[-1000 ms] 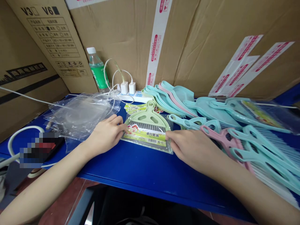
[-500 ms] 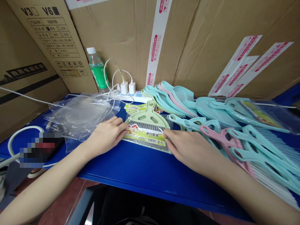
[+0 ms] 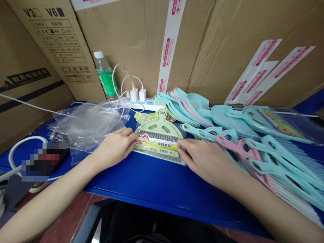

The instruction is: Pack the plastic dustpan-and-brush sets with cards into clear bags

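Note:
A green brush and dustpan set (image 3: 162, 126) lies in a clear plastic bag on the blue table (image 3: 141, 184), its handle pointing away from me. Across the grey bristles runs a printed label card (image 3: 159, 145). My left hand (image 3: 117, 146) pinches the left edge of the bag, fingers closed. At the bag's right edge, my right hand (image 3: 202, 157) also has thumb and fingers closed on the plastic. More label cards (image 3: 145, 116) lie just behind the set.
Clear bags (image 3: 88, 123) are piled at left, near a dark, pixelated object (image 3: 47, 162). A bottle (image 3: 106, 77) and power strip (image 3: 152, 105) stand behind. Dustpans (image 3: 225, 118) and brushes (image 3: 243, 152) crowd the right. Cardboard boxes (image 3: 136, 40) line the back.

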Action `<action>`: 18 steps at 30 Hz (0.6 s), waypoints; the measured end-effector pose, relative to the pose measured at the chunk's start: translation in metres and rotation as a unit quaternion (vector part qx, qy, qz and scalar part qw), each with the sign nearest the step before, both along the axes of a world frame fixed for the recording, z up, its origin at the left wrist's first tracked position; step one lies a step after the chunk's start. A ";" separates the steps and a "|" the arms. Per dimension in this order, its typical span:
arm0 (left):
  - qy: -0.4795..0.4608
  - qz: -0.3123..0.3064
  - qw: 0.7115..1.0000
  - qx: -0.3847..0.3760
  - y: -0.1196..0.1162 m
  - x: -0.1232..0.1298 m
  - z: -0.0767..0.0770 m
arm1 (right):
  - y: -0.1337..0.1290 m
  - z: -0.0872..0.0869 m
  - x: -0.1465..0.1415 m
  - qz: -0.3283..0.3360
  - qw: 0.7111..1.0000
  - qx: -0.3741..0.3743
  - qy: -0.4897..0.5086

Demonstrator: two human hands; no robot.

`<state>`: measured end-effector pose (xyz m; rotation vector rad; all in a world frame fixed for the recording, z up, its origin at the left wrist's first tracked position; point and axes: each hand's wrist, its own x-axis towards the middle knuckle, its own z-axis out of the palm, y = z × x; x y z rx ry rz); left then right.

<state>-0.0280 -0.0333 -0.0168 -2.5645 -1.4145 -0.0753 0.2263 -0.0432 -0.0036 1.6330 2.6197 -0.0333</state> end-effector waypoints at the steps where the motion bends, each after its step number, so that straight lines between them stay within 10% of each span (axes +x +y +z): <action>1: 0.003 0.002 1.000 0.001 0.000 0.000 0.000 | 0.000 -0.001 -0.001 -0.006 1.000 -0.005 0.007; 18: -0.093 0.031 0.994 -0.040 -0.002 -0.003 0.001 | 0.004 -0.006 0.004 -0.020 0.991 0.008 0.129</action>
